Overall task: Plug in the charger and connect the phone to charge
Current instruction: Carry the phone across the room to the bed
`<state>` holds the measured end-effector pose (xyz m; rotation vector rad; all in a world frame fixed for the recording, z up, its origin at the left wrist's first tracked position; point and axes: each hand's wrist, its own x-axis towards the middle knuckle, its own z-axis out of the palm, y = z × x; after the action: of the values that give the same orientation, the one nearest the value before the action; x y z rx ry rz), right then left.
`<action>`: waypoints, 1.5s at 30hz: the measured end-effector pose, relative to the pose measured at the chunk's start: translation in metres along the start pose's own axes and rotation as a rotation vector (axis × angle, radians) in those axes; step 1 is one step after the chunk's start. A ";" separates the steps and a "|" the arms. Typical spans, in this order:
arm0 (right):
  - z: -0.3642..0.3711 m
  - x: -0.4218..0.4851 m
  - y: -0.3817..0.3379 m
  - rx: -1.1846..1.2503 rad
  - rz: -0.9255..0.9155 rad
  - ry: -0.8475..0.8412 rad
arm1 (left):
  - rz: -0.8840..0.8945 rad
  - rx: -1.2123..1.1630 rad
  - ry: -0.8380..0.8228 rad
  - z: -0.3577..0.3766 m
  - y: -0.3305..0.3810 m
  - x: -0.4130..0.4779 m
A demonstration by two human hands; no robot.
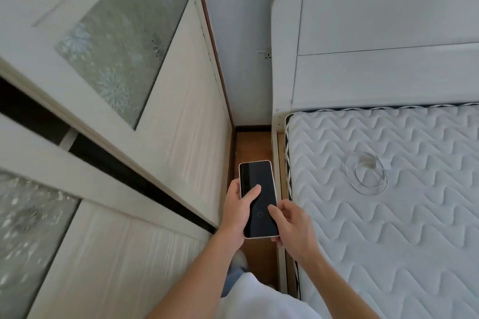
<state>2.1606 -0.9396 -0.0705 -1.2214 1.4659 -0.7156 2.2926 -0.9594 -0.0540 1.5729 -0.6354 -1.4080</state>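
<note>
**A:** Narrow floor strip point(255, 147) between wardrobe point(145, 116) and bed is filling the frame. What is happening at the grip?

**B:** Left hand point(237, 211) is clasping the phone point(259, 198) along its left edge, thumb lying across the dark screen, fingers wrapped behind. Right hand point(293, 228) is pinching the lower right corner, thumb tip pressing on the glass beside a small circle icon.

**A:** And the phone itself?

**B:** It is hanging screen-up over the floor strip, just beside the bed frame, top end pointing toward the far wall.

**A:** Where is the charging gear sitting?

**B:** Cable point(366, 176) is lying coiled in a loose ring on the quilted mattress point(388, 228), well apart from both hands, with a small white piece resting inside the coil; whether that is a plug is too blurred to tell.

**A:** Any power point showing?

**B:** Socket point(265, 54) is sitting on the far wall, partly tucked behind the white headboard point(375, 33).
</note>
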 end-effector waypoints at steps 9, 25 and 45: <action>-0.017 0.094 -0.025 0.005 0.053 0.042 | -0.082 -0.009 -0.099 0.030 0.032 0.103; -0.089 0.282 -0.083 0.207 0.235 0.494 | -0.138 0.238 -0.554 0.173 0.149 0.315; -0.151 0.229 -0.027 0.365 0.377 0.723 | -0.151 0.496 -0.764 0.262 0.097 0.274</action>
<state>2.0422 -1.1878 -0.0823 -0.3830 1.9602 -1.1634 2.1193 -1.3085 -0.0900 1.4258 -1.4256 -2.0979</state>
